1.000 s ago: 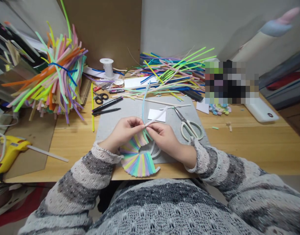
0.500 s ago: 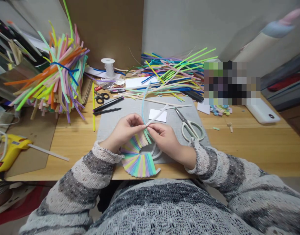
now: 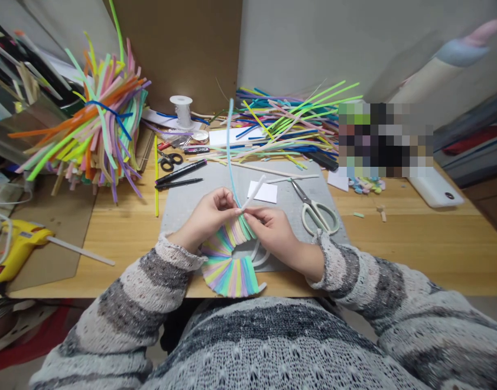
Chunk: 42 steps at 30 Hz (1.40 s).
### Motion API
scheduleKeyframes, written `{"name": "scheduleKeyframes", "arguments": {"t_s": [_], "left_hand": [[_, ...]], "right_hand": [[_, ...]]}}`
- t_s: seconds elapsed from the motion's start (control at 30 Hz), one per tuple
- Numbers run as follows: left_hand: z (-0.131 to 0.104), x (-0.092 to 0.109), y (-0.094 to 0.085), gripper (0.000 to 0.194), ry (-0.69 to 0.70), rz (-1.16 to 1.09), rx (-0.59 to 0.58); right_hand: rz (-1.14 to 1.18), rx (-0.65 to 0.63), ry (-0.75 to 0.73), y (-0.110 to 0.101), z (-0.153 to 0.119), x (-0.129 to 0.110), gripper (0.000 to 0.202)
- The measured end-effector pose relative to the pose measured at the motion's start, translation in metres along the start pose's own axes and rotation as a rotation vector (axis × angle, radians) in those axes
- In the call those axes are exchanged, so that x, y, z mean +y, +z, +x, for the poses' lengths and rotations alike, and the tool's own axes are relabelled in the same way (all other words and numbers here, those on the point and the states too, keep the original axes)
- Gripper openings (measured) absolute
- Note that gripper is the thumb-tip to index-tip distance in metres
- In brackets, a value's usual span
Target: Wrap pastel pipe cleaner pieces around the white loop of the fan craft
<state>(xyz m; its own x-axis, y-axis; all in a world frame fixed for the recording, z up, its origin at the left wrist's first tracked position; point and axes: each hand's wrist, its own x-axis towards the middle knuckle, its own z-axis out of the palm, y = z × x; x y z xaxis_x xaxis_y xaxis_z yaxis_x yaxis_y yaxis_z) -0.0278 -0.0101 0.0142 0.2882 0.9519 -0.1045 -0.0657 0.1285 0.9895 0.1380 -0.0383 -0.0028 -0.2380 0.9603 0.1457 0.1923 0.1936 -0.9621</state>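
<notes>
A curved, fan-like band of pastel pipe cleaners (image 3: 232, 275) hangs below my hands, striped in purple, yellow, pink, blue and green. My left hand (image 3: 216, 214) is closed, its thumb and fingers pinching the band's upper end. Close beside it, my right hand (image 3: 268, 225) pinches at the same spot, where a white pipe cleaner (image 3: 253, 193) sticks up to the right. From between the fingertips a light blue pipe cleaner (image 3: 229, 146) rises almost straight. The fingers partly cover the join. White loops show behind the band near my right hand.
Scissors (image 3: 318, 214) and a white card (image 3: 262, 192) lie on the grey mat (image 3: 179, 208). Markers (image 3: 180, 173) and black-handled scissors (image 3: 170, 161) are at the left. Pipe cleaners (image 3: 289, 122) pile up behind; a tied bundle (image 3: 98, 130) and yellow glue gun (image 3: 23, 246) stand left.
The light blue pipe cleaner has swung from a bent curve to a taller, straighter line leaning left. The white end tilts slightly more upright. Both hands stay nearly in place.
</notes>
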Motion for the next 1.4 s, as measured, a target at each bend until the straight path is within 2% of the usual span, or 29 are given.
{"name": "scheduleKeyframes", "arguments": {"t_s": [0.2, 0.43, 0.83, 0.93, 1.07, 1.23, 1.4], "left_hand": [[0.001, -0.004, 0.001, 0.025, -0.014, 0.088, 0.074], [0.001, -0.007, -0.003, 0.022, -0.084, 0.008, -0.013], [0.0, 0.002, 0.0, 0.019, -0.158, 0.002, 0.04], [-0.002, 0.004, 0.001, 0.019, -0.175, 0.031, 0.087], [-0.002, 0.004, 0.002, 0.023, -0.184, 0.119, 0.152], [-0.002, 0.002, 0.001, 0.028, -0.182, 0.098, 0.148], [-0.003, 0.004, 0.002, 0.029, -0.208, 0.09, 0.204]], "right_hand": [[0.191, -0.023, 0.191, 0.002, 0.012, 0.007, 0.021], [0.358, -0.072, 0.314, 0.002, 0.016, 0.007, 0.021], [0.443, -0.028, 0.385, 0.004, 0.017, 0.001, 0.022], [0.441, -0.031, 0.386, 0.005, 0.017, 0.0, 0.021], [0.427, -0.028, 0.389, 0.005, 0.017, 0.0, 0.022], [0.384, -0.009, 0.37, 0.005, 0.018, -0.001, 0.02], [0.396, 0.017, 0.376, 0.006, 0.018, -0.003, 0.02]]}}
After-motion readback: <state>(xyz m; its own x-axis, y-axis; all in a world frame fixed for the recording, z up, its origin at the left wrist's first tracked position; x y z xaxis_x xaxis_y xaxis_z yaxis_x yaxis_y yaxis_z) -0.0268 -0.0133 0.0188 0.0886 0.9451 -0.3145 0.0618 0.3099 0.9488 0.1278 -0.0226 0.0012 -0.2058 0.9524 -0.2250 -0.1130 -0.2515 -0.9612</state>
